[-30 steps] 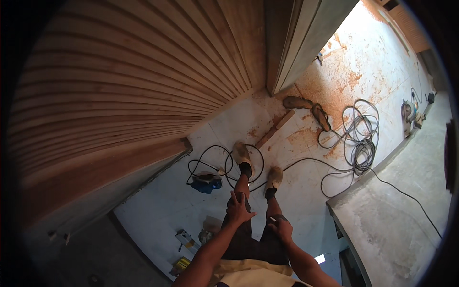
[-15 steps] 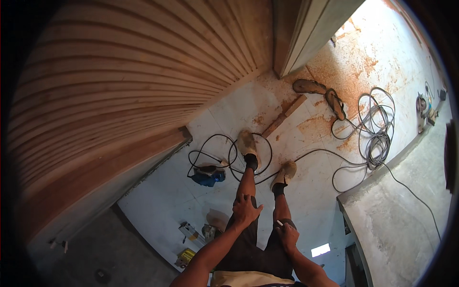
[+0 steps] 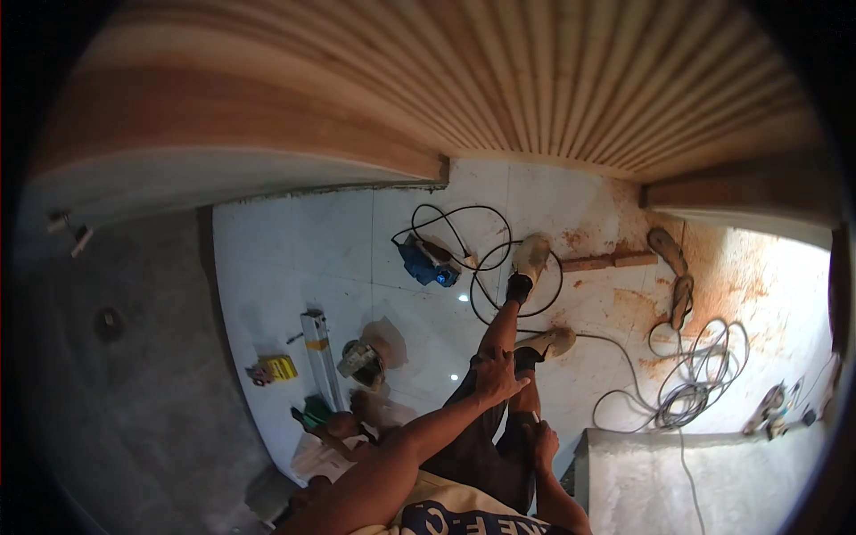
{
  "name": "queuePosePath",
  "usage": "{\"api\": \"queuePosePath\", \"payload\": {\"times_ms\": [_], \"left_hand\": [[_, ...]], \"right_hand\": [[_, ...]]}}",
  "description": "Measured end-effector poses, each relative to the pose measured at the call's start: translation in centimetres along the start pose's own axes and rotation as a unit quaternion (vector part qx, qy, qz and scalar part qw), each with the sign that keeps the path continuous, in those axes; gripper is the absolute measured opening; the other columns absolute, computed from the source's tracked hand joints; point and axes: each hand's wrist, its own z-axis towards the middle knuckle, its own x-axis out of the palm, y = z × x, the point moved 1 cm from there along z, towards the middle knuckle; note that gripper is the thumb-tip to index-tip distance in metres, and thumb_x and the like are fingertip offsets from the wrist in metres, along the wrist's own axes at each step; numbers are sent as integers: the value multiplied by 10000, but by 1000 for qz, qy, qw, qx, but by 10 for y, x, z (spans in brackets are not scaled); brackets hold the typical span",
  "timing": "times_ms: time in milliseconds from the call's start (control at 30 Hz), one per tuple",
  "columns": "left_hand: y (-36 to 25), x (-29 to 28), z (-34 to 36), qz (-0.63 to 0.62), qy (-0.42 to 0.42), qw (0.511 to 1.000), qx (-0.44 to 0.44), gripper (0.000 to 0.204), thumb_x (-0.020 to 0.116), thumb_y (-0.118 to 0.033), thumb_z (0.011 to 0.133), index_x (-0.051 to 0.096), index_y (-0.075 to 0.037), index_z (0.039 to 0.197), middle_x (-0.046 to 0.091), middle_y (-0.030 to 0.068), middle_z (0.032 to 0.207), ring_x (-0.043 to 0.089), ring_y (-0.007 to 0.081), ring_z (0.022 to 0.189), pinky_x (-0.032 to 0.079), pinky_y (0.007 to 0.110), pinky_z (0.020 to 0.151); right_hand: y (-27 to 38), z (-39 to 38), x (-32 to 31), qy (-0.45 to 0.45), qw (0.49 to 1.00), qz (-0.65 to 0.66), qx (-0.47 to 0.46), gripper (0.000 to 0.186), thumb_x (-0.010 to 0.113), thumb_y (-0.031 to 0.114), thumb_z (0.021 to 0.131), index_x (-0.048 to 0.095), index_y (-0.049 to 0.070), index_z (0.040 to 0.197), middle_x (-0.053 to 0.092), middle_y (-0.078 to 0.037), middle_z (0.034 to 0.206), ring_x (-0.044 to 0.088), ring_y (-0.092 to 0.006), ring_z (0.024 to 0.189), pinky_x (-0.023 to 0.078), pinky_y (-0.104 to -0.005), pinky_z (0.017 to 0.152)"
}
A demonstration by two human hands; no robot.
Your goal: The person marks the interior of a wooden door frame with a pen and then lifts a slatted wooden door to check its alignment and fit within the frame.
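My left hand (image 3: 501, 379) rests on my left knee with the fingers spread and nothing in them. My right hand (image 3: 541, 443) lies by my right knee, its fingers closed on a short white stick (image 3: 536, 416) whose tip shows; the rest is hidden. Beyond my feet a blue power tool (image 3: 426, 263), like an electric planer, sits on the pale tiles with its black cord (image 3: 489, 210) looped around it. In front of me rises a grooved wooden panel (image 3: 553, 80).
Left of me lie a silver bar (image 3: 319, 352), a yellow item (image 3: 279, 367) and a cap-like object (image 3: 362, 364). Brown shapes (image 3: 343, 426) by my left arm are unclear. To the right are a wooden strip (image 3: 615, 260), sandals (image 3: 670, 251) and coiled cable (image 3: 691, 392).
My view has turned to the left, so the panel now spans the top and more floor at the left shows. Both hands stay on my legs.
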Motion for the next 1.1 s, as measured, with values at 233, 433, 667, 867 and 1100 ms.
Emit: {"api": "queuePosePath", "payload": {"times_ms": [233,433,667,867,1100], "left_hand": [[-7,16,-4,-165,-85,980,-74,709,642,-604,775,607,10,1129,577,212,1106,530,459,1101,453,629,862],[4,-6,1,-276,-227,934,-23,455,556,-429,926,630,-12,1091,641,137,1083,572,297,1104,374,574,958],[24,-3,10,-648,-196,736,-13,239,505,-208,985,626,-10,1040,680,170,922,679,292,841,517,327,742],[31,3,20,-768,-166,617,-36,298,500,-254,1010,630,12,1043,690,96,1004,649,165,954,516,307,793],[27,-19,15,-878,-138,457,-46,345,509,-290,1008,637,15,1107,660,70,1008,633,149,928,531,302,828]], "right_hand": [[10,57,-46,-68,997,14,27,320,513,306,966,544,9,1081,647,-271,919,611,-458,904,477,-501,733],[96,106,-77,-71,971,87,-210,261,534,226,958,607,-23,980,634,-200,800,614,-327,696,473,-398,633],[192,97,-67,-21,963,133,-235,307,571,257,943,681,-29,929,588,-80,639,521,-127,585,430,-317,555],[232,85,-82,19,969,88,-231,319,583,275,941,663,-22,861,548,-63,584,479,-115,538,398,-318,513],[237,88,-93,37,967,70,-243,253,563,214,950,702,4,921,587,-82,599,497,-111,546,402,-304,514]]}}
